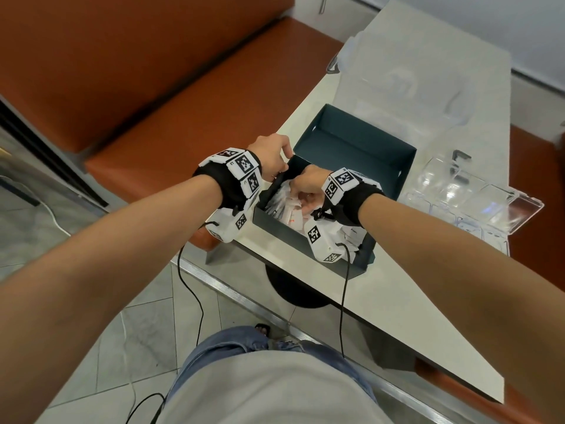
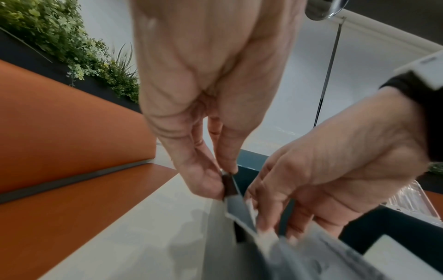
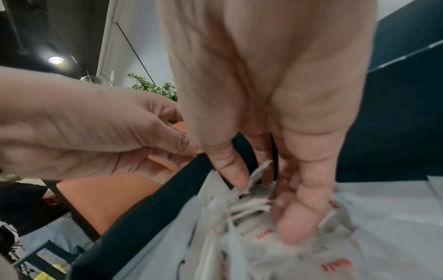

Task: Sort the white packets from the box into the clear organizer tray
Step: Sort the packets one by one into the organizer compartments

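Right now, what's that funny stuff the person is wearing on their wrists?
Both arms are bare, with no sleeves. Each wrist wears a black band carrying white blocks printed with black-and-white square codes. A thin black cable hangs down from each one. The left hand and right hand have no gloves.

I see the box (image 1: 351, 166) standing on the surface (image 1: 382, 301), close to its left edge. The packets (image 1: 284, 206) lie heaped in the near half of the box. My left hand (image 1: 270, 157) pinches the box's left wall at the rim; my right hand (image 1: 308, 185) is inside the box, fingers down among the packets. The organizer tray (image 1: 477, 197) lies just right of the box. A bench (image 1: 189, 96) runs left of the box, beyond the surface's edge.
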Action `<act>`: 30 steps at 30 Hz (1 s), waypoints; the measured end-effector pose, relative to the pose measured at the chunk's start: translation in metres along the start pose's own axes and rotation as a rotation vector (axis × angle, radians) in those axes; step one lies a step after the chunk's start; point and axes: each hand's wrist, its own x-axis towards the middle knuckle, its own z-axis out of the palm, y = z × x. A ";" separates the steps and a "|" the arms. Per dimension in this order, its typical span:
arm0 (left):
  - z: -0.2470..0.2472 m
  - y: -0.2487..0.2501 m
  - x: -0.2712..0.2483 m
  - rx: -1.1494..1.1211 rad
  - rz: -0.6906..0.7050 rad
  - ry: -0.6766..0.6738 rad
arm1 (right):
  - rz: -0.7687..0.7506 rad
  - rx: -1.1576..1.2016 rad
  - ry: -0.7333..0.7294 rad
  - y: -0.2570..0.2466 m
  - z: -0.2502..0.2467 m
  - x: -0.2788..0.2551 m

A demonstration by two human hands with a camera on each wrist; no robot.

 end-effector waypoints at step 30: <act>-0.008 0.011 0.004 0.213 0.151 0.064 | -0.216 0.418 0.112 0.051 -0.056 -0.027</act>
